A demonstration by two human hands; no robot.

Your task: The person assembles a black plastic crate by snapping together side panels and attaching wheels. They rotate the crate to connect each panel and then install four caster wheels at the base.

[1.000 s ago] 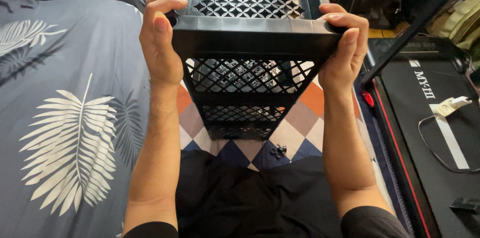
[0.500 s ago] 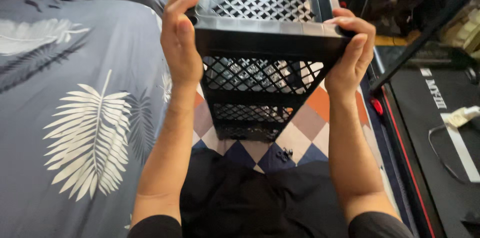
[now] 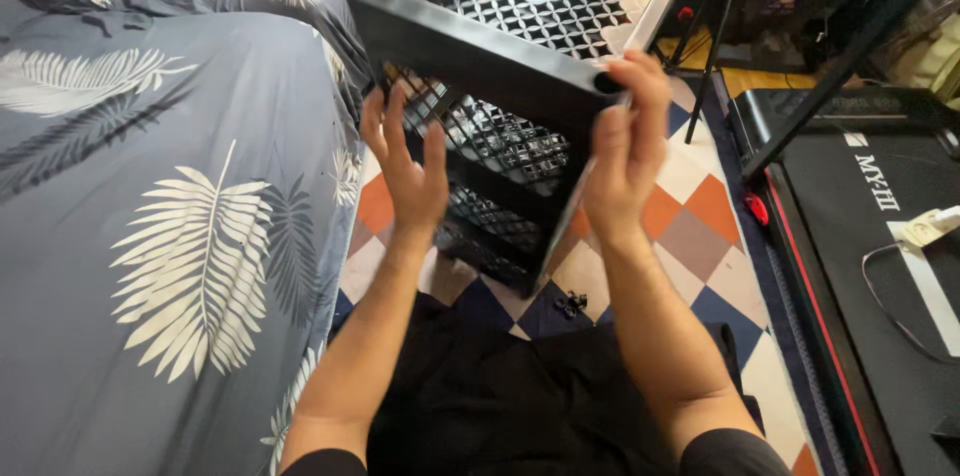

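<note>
Black lattice-walled plastic crate [image 3: 500,66]; tilted corner-first, open top facing away, held above the floor.

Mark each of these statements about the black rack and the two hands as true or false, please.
1. The black lattice rack is tilted. True.
2. The right hand grips a rack corner. True.
3. The left hand is closed around the top rim. False: it is open, fingers spread, at the lattice side.
4. The bedspread is plain red. False: it is grey with a white leaf print.
5. Small black parts lie on the tiled floor. True.
</note>
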